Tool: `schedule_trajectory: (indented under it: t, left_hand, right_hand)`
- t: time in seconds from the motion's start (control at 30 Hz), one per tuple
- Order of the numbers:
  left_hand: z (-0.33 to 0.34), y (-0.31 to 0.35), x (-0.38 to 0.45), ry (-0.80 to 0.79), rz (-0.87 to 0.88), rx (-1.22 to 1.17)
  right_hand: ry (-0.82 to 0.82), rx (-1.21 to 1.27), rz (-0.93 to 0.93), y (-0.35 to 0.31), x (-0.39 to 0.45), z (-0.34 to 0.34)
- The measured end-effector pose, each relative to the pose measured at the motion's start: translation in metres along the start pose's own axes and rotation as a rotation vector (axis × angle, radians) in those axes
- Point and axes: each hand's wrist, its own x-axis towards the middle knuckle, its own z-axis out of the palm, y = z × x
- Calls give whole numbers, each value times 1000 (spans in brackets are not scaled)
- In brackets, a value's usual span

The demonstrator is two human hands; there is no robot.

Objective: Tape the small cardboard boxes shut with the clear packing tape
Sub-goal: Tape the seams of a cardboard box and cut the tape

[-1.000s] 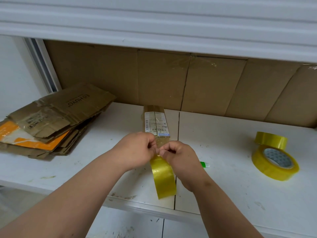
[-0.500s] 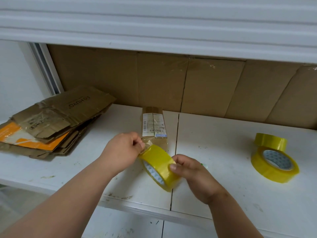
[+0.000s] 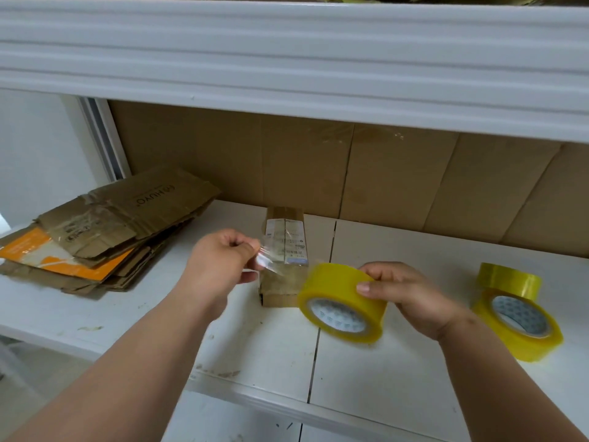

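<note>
Pulled apart since half a second ago, my hands now stretch a clear strip of tape (image 3: 271, 261) between them: my left hand (image 3: 220, 266) pinches the free end, my right hand (image 3: 404, 295) grips the yellow-tinted tape roll (image 3: 342, 303) well out to the right. Behind the strip, the small cardboard box (image 3: 283, 250) lies lengthwise on the white surface (image 3: 398, 362), near the cardboard backing. I judge the job barely begun: tape is drawn out but not yet laid on this box, with cutting and pressing down left. A white shipping label with a barcode covers its top; the print is too small to read. Flattened cartons (image 3: 105, 231) at left show "HUYO". Two spare tape rolls (image 3: 516, 317) sit stacked at right.
</note>
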Motion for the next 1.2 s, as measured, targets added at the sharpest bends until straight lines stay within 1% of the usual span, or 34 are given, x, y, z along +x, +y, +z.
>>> schedule_trajectory:
  t: [0.07, 0.17, 0.3, 0.5, 0.67, 0.8, 0.93, 1.2]
  left_hand:
    - [-12, 5, 7, 62, -35, -94]
    - [-24, 3, 14, 68, -59, -85]
    - [-22, -10, 24, 78, -137, -116]
    - [-19, -26, 38, 115, -243, -161]
    - [-14, -32, 45, 148, -297, -217]
    - [-12, -41, 48, 170, -308, -210]
    - [-12, -51, 51, 160, -329, -182]
    - [-3, -69, 54, 90, -406, -113]
  right_hand:
    - [54, 17, 11, 4, -1, -14]
    - [131, 32, 53, 10, 1, -29]
    - [195, -101, 88, 0, 17, -34]
    - [259, -240, 213, -8, 49, -30]
    - [254, -350, 265, -5, 65, -27]
    - [260, -385, 290, -1, 72, -27]
    - [262, -442, 308, 2, 77, -25]
    - [193, -758, 346, 8, 90, -6]
